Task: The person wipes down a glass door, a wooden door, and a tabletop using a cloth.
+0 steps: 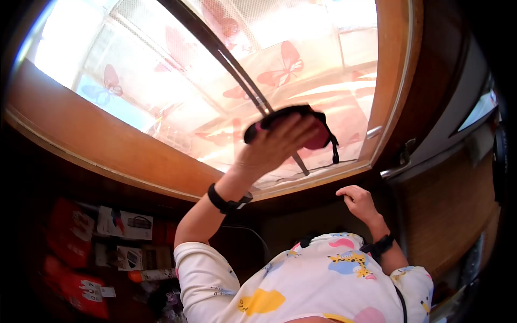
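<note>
My left hand [283,139], slightly blurred, lies over a black-and-pink pouch-like item [318,135] above the patterned glass surface. Its fingers reach across the top of the item, and the thumb is hidden. A black strap [335,151] hangs from the item's right end. Below the surface's near right corner is my right hand [360,203], its fingers curled in and no object visible in them. Both wrists wear black bands.
A wooden frame [129,153] surrounds the bright glass with pink butterflies [283,64], crossed by a dark metal strip [215,46]. Low at left are red packages [81,290] and a white box [125,223]. A metal handle [396,171] sits at right, near a brown wooden panel [441,210].
</note>
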`<action>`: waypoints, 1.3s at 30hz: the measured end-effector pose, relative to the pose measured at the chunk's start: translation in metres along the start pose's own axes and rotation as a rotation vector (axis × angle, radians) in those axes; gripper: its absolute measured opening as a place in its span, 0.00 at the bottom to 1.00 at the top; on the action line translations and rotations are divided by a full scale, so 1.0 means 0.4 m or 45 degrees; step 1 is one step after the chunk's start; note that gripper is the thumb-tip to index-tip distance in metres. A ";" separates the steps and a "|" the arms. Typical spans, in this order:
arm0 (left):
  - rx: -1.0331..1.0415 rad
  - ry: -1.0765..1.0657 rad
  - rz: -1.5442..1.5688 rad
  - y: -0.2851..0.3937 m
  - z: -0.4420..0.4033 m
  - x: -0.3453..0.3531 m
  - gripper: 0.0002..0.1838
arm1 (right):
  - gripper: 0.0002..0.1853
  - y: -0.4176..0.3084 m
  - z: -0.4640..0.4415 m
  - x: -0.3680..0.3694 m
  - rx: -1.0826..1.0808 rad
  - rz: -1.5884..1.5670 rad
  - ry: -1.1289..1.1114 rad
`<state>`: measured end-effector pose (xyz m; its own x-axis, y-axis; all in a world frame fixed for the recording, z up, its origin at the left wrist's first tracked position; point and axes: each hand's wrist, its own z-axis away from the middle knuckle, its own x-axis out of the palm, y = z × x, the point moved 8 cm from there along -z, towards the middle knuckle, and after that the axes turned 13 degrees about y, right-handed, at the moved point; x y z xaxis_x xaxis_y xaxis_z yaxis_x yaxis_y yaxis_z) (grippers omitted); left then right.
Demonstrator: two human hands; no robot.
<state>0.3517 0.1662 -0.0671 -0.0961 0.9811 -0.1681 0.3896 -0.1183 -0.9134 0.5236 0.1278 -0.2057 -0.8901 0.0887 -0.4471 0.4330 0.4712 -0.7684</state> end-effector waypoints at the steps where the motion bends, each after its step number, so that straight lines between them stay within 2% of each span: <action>1: 0.084 0.017 -0.059 0.078 0.024 0.006 0.31 | 0.09 -0.001 0.002 -0.001 -0.003 0.006 -0.003; 4: 0.457 -0.032 -0.132 0.203 0.073 0.014 0.33 | 0.09 0.010 0.012 0.000 0.031 -0.007 -0.042; 8: 0.481 -0.022 -0.086 0.153 0.062 0.024 0.33 | 0.09 0.040 0.032 -0.036 0.069 0.052 -0.028; 10: 0.266 0.071 -0.038 -0.044 -0.046 -0.004 0.31 | 0.09 0.061 0.040 -0.056 0.083 0.077 -0.015; 12: -0.128 0.008 0.246 -0.320 -0.177 -0.039 0.37 | 0.08 0.084 0.050 -0.068 0.114 0.109 -0.006; 13: -0.292 0.137 0.208 -0.466 -0.245 -0.077 0.40 | 0.08 0.092 0.053 -0.070 0.125 0.121 -0.006; 14: -0.359 0.325 0.099 -0.591 -0.282 -0.104 0.37 | 0.08 0.095 0.052 -0.069 0.136 0.117 -0.009; 17: -0.484 0.599 -0.330 -0.851 -0.400 -0.189 0.31 | 0.08 0.087 0.050 -0.057 0.139 0.101 -0.008; 22: -0.479 0.466 -0.378 -0.742 -0.424 -0.172 0.32 | 0.08 0.081 0.043 -0.038 0.134 0.056 0.026; 24: -0.315 0.573 -0.576 -0.649 -0.408 -0.109 0.33 | 0.08 0.101 0.045 -0.043 0.150 0.070 0.036; 26: -0.307 0.462 -0.292 -0.487 -0.367 -0.049 0.34 | 0.08 0.112 0.051 -0.054 0.147 0.102 0.037; 27: -0.441 0.203 0.178 -0.374 -0.359 -0.051 0.36 | 0.08 0.118 0.055 -0.059 0.164 0.112 0.038; 29: -0.362 0.148 0.246 -0.195 -0.322 -0.010 0.33 | 0.08 0.123 0.057 -0.067 0.159 0.121 0.032; 31: -0.183 0.080 0.074 -0.042 -0.290 0.018 0.31 | 0.07 0.123 0.064 -0.073 0.150 0.141 0.043; 34: 0.071 0.024 0.015 0.164 -0.234 0.048 0.34 | 0.08 0.118 0.073 -0.073 0.089 0.119 0.056; 36: 0.287 0.005 -0.034 0.274 -0.186 0.065 0.36 | 0.08 0.132 0.094 -0.074 0.172 0.150 0.042; 37: 0.388 0.032 -0.009 0.292 -0.176 0.061 0.36 | 0.08 0.135 0.099 -0.078 0.212 0.171 0.023; 39: 0.396 0.040 -0.005 0.290 -0.167 0.059 0.36 | 0.07 0.140 0.114 -0.098 0.225 0.167 0.062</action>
<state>0.4559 0.1859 -0.1520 -0.0667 0.9853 -0.1575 0.0900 -0.1512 -0.9844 0.5892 0.1105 -0.2522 -0.8287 0.1833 -0.5289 0.5596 0.2922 -0.7755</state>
